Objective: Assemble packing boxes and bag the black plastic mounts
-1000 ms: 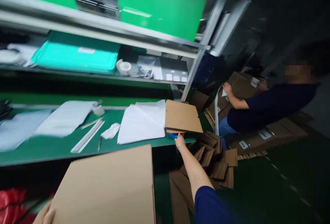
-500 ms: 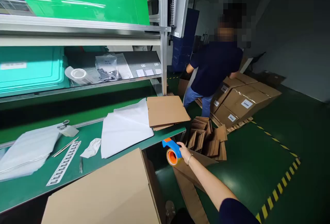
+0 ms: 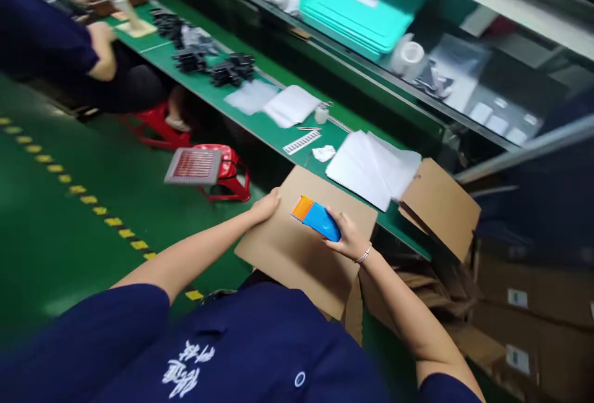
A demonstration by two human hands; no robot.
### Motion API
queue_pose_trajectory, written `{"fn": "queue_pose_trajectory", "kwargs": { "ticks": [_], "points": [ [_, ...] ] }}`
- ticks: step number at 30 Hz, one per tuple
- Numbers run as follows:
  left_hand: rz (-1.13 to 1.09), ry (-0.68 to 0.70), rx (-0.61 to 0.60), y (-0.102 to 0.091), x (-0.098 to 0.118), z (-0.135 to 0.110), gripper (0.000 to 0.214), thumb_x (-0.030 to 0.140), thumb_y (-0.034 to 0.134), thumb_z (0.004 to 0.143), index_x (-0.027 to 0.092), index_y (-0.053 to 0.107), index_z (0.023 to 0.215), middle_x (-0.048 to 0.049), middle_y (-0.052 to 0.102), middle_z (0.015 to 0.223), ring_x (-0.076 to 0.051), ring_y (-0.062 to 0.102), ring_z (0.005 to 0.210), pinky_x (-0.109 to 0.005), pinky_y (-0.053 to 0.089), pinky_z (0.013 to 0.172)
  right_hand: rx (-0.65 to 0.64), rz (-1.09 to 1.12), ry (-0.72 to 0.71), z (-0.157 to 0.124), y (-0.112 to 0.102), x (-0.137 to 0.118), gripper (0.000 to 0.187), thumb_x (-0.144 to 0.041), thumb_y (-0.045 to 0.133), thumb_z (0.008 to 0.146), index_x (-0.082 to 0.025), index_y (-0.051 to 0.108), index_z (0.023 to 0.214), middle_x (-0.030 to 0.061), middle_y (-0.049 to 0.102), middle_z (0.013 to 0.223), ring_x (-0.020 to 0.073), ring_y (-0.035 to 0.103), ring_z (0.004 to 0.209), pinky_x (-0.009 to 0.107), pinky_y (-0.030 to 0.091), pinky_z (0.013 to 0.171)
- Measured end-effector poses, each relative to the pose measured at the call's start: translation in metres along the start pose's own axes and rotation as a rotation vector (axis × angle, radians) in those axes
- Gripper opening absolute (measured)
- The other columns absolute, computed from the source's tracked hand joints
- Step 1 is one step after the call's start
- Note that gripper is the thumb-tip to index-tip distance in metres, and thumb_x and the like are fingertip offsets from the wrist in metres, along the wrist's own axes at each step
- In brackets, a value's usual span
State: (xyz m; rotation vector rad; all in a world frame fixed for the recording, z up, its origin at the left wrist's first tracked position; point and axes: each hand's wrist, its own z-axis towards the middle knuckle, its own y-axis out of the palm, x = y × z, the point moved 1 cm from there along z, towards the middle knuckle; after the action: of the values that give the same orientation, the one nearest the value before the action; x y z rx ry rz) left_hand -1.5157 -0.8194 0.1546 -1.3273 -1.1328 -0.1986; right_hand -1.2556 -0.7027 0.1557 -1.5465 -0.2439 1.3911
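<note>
Green floor (image 3: 69, 236) and a long green workbench (image 3: 271, 135) surround the person. Fingers of the right hand (image 3: 347, 237) curl about the blue end of a tape dispenser (image 3: 318, 220), thumb on the near side, its orange end pointing left. This dispenser is over the top of a cardboard box (image 3: 297, 248); I cannot tell whether it touches. Fingers of the left hand (image 3: 266, 206) are pressed together against the box's left edge; whether they hook beneath it I cannot tell. A thin bracelet (image 3: 364, 253) circles the right wrist.

Beyond the box, on the bench, lie a crumpled tissue (image 3: 323, 153), a printed strip (image 3: 302, 142) and a small jar (image 3: 321, 113). White sheets (image 3: 357, 164) overlap to their right, beside flat cardboard (image 3: 440, 205). Teal trays (image 3: 355, 13) and a white roll (image 3: 412, 52) sit on the shelf above. Farther left are a red stool (image 3: 239, 187), black parts (image 3: 232, 69) on the bench, and a co-worker's bent arm (image 3: 104, 59).
</note>
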Motion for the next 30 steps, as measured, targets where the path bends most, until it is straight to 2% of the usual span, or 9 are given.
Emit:
{"fn": "queue_pose_trajectory", "kwargs": {
  "ticks": [3,7,13,15,17,19,22,25,30],
  "points": [
    [-0.081,0.0,-0.05,0.001,-0.021,0.038,0.038,0.038,0.06,0.092,0.016,0.057,0.123,-0.0087,0.058,0.124,-0.025,0.06,0.108,-0.044,0.053,0.09,-0.136,-0.095,-0.087,0.035,0.026,-0.004,0.082,-0.04,0.067,0.078,-0.02,0.033,0.149,0.0101,0.057,0.098,0.0257,0.058,0.085,0.043,0.052,0.078],
    [-0.174,0.042,-0.153,0.011,-0.034,0.076,0.035,0.036,0.056,0.093,0.019,0.057,0.124,-0.0103,0.061,0.124,-0.026,0.058,0.115,-0.049,0.045,0.1,-0.091,-0.103,-0.047,0.044,0.039,0.003,0.079,-0.036,0.064,0.08,-0.023,0.028,0.149,0.0123,0.058,0.111,0.0287,0.061,0.095,0.046,0.052,0.083],
    [-0.382,-0.007,-0.112,0.002,-0.045,0.076,0.045,0.033,0.046,0.092,0.018,0.047,0.135,-0.0134,0.05,0.142,-0.029,0.039,0.138,-0.046,0.033,0.112,-0.103,-0.151,-0.049,0.042,0.039,0.007,0.079,-0.04,0.062,0.081,-0.024,0.025,0.149,0.0149,0.056,0.122,0.0318,0.062,0.105,0.05,0.053,0.087],
    [-0.479,-0.075,-0.163,0.001,-0.043,0.068,0.04,0.034,0.045,0.093,0.016,0.052,0.127,-0.0148,0.059,0.13,-0.028,0.051,0.127,-0.044,0.042,0.105,-0.094,-0.176,-0.057,0.041,0.038,0.009,0.079,-0.041,0.061,0.082,-0.024,0.023,0.149,0.015,0.056,0.12,0.032,0.062,0.103,0.05,0.053,0.084],
    [-0.584,-0.162,-0.299,0.004,-0.037,0.06,0.035,0.04,0.044,0.094,0.013,0.062,0.107,-0.0145,0.07,0.102,-0.026,0.066,0.1,-0.041,0.053,0.088,-0.086,-0.201,-0.054,0.04,0.037,0.011,0.079,-0.043,0.061,0.083,-0.024,0.023,0.149,0.0147,0.056,0.117,0.032,0.062,0.101,0.05,0.054,0.082],
    [-0.689,-0.238,-0.438,0.01,-0.029,0.054,0.039,0.046,0.044,0.094,0.013,0.064,0.088,-0.0118,0.07,0.08,-0.023,0.069,0.079,-0.036,0.056,0.073,-0.093,-0.219,-0.049,0.038,0.035,0.013,0.08,-0.044,0.06,0.083,-0.023,0.022,0.15,0.0143,0.056,0.114,0.0318,0.062,0.098,0.05,0.054,0.079],
    [-0.814,-0.304,-0.537,0.015,-0.019,0.053,0.034,0.044,0.055,0.089,0.014,0.064,0.077,-0.0076,0.069,0.072,-0.018,0.068,0.068,-0.03,0.055,0.066,-0.105,-0.227,-0.044,0.036,0.032,0.014,0.081,-0.043,0.061,0.082,-0.022,0.023,0.15,0.0122,0.056,0.106,0.0302,0.062,0.091,0.048,0.055,0.075],
    [-0.87,-0.339,-0.534,0.016,-0.015,0.057,0.024,0.031,0.067,0.082,0.015,0.061,0.066,-0.003,0.066,0.065,-0.015,0.066,0.063,-0.027,0.054,0.064,-0.125,-0.239,-0.064,0.037,0.03,0.013,0.08,-0.041,0.062,0.081,-0.024,0.027,0.15,0.0075,0.054,0.094,0.0261,0.061,0.079,0.044,0.055,0.068],
    [-0.859,-0.347,-0.407,0.008,-0.015,0.068,0.024,0.018,0.067,0.084,0.014,0.059,0.062,0.0004,0.059,0.056,-0.011,0.06,0.055,-0.024,0.053,0.059,-0.171,-0.318,-0.102,0.045,0.031,0.006,0.07,-0.039,0.062,0.08,-0.028,0.041,0.146,0.005,0.05,0.084,0.0237,0.056,0.074,0.04,0.055,0.065]
  ]
}}
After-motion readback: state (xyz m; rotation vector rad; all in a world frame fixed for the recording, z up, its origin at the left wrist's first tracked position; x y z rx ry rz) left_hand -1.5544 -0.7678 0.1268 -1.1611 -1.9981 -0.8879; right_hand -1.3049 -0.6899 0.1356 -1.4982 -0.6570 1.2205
